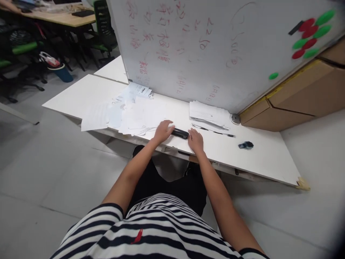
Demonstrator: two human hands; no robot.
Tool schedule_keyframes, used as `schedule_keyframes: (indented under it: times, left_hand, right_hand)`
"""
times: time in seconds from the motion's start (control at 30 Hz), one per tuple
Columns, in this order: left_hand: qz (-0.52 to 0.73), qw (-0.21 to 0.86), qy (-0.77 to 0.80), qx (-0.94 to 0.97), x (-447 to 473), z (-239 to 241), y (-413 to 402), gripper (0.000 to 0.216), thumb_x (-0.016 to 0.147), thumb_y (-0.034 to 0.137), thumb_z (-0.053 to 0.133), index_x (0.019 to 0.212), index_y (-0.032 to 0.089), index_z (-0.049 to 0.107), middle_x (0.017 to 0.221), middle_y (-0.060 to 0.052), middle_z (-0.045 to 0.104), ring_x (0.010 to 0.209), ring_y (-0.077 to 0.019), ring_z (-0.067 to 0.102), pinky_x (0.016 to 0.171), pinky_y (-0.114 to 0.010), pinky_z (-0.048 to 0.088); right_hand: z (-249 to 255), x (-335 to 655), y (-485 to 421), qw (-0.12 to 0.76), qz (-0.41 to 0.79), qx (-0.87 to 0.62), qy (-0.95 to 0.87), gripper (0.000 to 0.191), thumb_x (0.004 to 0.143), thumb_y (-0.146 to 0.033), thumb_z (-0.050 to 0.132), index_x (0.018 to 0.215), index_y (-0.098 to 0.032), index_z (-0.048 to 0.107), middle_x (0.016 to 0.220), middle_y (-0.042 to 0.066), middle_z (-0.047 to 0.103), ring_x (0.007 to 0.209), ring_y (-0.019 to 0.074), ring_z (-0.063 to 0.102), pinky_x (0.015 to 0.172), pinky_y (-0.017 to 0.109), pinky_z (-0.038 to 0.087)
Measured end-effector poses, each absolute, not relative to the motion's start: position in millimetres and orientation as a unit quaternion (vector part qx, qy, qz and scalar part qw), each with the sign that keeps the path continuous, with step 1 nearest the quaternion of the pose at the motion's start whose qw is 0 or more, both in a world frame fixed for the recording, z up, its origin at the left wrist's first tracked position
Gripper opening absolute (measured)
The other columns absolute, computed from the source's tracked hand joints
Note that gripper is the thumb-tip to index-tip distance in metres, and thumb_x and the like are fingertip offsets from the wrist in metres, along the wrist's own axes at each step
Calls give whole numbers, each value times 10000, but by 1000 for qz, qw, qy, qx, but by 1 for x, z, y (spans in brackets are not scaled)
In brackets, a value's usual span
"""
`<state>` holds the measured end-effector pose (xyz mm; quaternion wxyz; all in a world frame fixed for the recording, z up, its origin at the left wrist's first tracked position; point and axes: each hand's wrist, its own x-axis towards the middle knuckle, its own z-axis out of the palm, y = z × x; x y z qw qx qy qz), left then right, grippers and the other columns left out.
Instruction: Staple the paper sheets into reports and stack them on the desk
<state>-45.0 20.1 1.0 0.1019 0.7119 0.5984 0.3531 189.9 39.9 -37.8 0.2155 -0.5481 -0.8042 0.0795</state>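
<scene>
A long black stapler (180, 133) lies on the white desk (269, 158) in front of me, between my two hands. At its left end rests my left hand (163, 131), palm down, thumb apart from the fingers and close to the stapler. Beside the right end is my right hand (196, 140), its fingers stretched forward on the desk and the fingertips by the stapler's tip. Whether either hand presses on it is hard to see. Loose white papers (140, 115) spread out to the left of my left hand.
Behind my right hand lie a paper stack (210, 113) and a thin black-and-white pen (212, 131). Farther right are a dark watch (246, 145) and a grey round object (235, 119). A whiteboard (172, 72) stands along the back, with cardboard boxes (304, 97) at right.
</scene>
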Motion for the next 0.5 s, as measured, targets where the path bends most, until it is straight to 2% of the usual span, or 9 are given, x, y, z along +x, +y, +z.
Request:
schedule_keyframes:
  times: [0.07,0.13,0.2,0.3,0.5]
  left_hand:
    - [309,68,650,691,-68,2,25,422,915,469,427,1234,206,513,1272,-110,558,1233,-263,449,1024,-398,361]
    - [232,62,700,673,-92,0,31,626,805,557,568,1302,192,460,1386,-147,465,1337,-337,327,1063,-458,306]
    - [169,74,726,662,-108,-5,34,736,747,626,596,1325,199,437,1475,-153,364,1387,-365,243,1091,-497,248]
    - [147,73,734,659,-116,-12,32,656,796,643,514,1310,240,449,1519,-113,311,1407,-329,228,1113,-497,199]
    - [166,41,736,655,-106,-12,25,508,869,587,437,1239,246,509,1490,-91,375,1382,-297,291,1099,-475,227]
  right_hand:
    - [-38,189,41,216,84,-549,-803,388,948,-249,344,1256,-178,569,1403,112,506,1342,238,393,1103,474,271]
    - [-38,189,41,219,87,-550,-801,385,947,-252,352,1252,-172,572,1407,111,503,1341,239,396,1108,465,266]
    - [-37,189,41,225,93,-552,-798,383,946,-252,356,1252,-176,572,1411,106,498,1343,240,394,1110,469,260]
    - [-38,190,41,233,98,-551,-795,382,945,-254,353,1246,-180,577,1408,97,503,1345,245,391,1103,481,269]
    - [-41,190,41,249,99,-547,-793,388,944,-270,352,1245,-183,580,1407,94,506,1339,249,402,1101,485,272]
